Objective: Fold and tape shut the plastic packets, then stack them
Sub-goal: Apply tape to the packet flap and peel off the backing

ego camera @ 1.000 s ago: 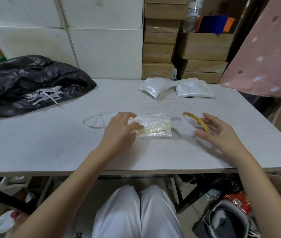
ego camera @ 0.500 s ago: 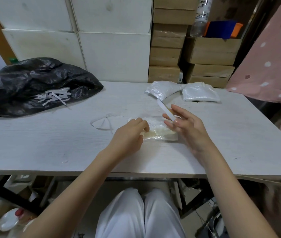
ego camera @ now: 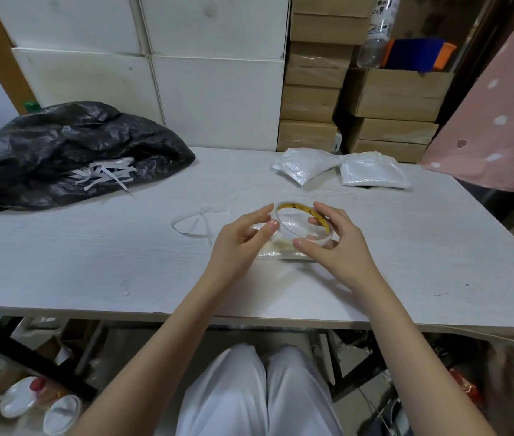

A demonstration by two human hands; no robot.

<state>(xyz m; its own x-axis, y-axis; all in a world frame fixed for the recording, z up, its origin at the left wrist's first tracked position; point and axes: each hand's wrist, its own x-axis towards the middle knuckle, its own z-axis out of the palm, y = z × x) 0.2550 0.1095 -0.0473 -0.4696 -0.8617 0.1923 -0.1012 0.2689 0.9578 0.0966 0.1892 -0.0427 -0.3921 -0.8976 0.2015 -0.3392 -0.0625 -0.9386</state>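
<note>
One head-worn wide-angle view looks forward and down. It sits close above the table. Stacked boxes fill the far edge.

No readable text anywhere, dark marks on the tape roll's yellow core illegible, bottle label print too blurred

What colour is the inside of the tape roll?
Yellow with small dark marks; the tape roll shows it in the head view.
</note>
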